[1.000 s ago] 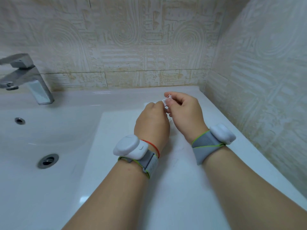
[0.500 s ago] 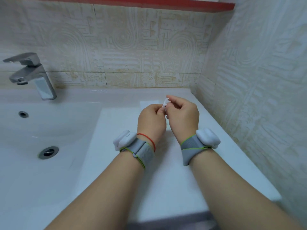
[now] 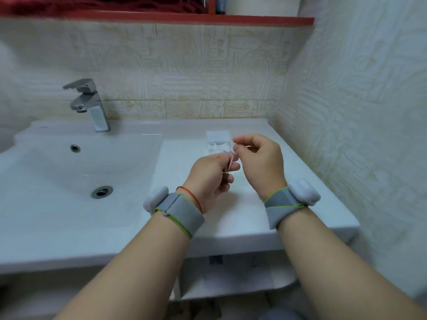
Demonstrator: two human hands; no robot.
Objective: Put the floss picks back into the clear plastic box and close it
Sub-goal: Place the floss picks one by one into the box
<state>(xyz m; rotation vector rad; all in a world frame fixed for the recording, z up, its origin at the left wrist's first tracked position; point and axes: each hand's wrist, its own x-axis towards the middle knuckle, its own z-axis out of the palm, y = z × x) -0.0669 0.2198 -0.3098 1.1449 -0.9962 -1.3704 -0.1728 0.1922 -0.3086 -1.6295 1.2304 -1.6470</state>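
Counter edges: the white counter [image 3: 231, 218] ends in a near lip that runs left to right under both forearms. Its right edge meets the tiled side wall [image 3: 358, 112] and its far edge meets the back wall.
Open room: bare counter lies near and to the left of the hands, up to the basin [image 3: 69, 172]. To the right, only a narrow strip separates the right hand from the side wall.
Overhead: a red shelf [image 3: 208, 18] runs along the back wall, well above the hands.
Counts: two hands, two grey wrist bands [image 3: 180, 211], one box, one tap [image 3: 92, 105], one drain [image 3: 101, 191], one overflow hole [image 3: 75, 148].
Left hand: the left hand [image 3: 212, 174] is raised over the counter, its fingers curled round the lower part of the floss picks [image 3: 231, 161].
Right hand: the right hand [image 3: 261, 162] is just right of the left, its thumb and forefinger pinching the upper end of the picks and its other fingers curled in.
Task's things: the clear plastic box [image 3: 218, 144] sits on the counter just beyond the hands, towards the far edge, with some white pieces showing inside.
Hard to make out: the picks are thin and blurred, so they cannot be counted. The right fingertips cover the box's right side, and I cannot tell whether the paler panel at its far side is the lid. The shelf's contents are cut off at the top.
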